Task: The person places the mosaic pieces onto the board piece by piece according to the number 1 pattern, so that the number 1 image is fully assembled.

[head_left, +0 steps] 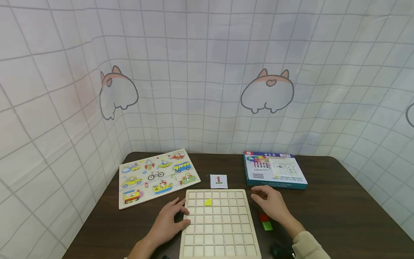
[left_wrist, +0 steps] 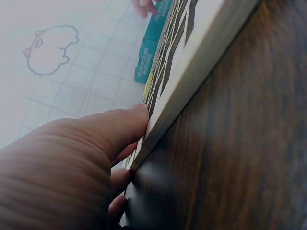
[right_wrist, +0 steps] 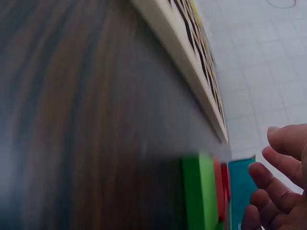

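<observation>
A pale wooden grid board (head_left: 216, 218) lies on the dark table, with one small yellow piece (head_left: 208, 202) in a cell of its second row. My left hand (head_left: 169, 220) holds the board's left edge; in the left wrist view, the thumb (left_wrist: 125, 125) touches the rim and the other fingertips sit lower at the side. To the right of the board, my right hand (head_left: 271, 202) hovers with loosely bent fingers and nothing between them. Just below it lie a red piece (head_left: 263, 217) and a green piece (head_left: 267, 226), also visible in the right wrist view.
Behind the board lies a small printed pattern card (head_left: 223, 183). A vehicle picture puzzle (head_left: 152, 187) is at the back left, and a teal-edged box (head_left: 275, 171) at the back right. A black object (head_left: 280, 249) sits near my right sleeve. A checked curtain (head_left: 200, 90) surrounds the table.
</observation>
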Motion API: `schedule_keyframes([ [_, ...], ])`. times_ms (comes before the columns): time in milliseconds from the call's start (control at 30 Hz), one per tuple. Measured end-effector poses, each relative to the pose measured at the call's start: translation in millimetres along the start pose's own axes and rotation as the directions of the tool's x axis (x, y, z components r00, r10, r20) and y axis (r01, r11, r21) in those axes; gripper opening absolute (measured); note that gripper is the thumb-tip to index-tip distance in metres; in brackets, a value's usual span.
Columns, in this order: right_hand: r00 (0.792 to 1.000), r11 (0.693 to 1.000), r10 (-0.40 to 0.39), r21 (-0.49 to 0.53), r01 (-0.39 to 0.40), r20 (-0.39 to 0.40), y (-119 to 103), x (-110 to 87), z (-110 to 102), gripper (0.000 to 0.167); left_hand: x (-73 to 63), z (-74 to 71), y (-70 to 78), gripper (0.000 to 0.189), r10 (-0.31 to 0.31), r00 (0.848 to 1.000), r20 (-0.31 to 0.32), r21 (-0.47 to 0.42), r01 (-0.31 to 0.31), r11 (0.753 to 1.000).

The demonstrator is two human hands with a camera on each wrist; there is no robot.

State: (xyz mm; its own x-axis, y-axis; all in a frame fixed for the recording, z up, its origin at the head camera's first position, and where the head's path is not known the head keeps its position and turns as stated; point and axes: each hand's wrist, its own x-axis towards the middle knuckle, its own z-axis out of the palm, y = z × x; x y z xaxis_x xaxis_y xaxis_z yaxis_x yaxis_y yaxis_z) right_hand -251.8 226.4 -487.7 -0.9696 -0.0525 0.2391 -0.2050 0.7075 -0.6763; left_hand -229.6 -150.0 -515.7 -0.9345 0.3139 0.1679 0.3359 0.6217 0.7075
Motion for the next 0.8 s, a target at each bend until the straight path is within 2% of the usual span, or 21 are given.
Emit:
schedule_keyframes([
  [300,1.0,0.995,0.019,-0.101,-0.019,-0.001,19.3,-4.0,-14.3,0.025,0.2,0.2,-0.3,0.015,-0.005,1.0,0.004,0.008,0.004,1.0],
  [800,0.997,0.984,0.045,-0.174,-0.033,0.069,30.4,1.8,-11.7,0.031,-0.4,0.5,-0.5,0.015,-0.005,1.0,0.002,0.012,0.005,1.0],
])
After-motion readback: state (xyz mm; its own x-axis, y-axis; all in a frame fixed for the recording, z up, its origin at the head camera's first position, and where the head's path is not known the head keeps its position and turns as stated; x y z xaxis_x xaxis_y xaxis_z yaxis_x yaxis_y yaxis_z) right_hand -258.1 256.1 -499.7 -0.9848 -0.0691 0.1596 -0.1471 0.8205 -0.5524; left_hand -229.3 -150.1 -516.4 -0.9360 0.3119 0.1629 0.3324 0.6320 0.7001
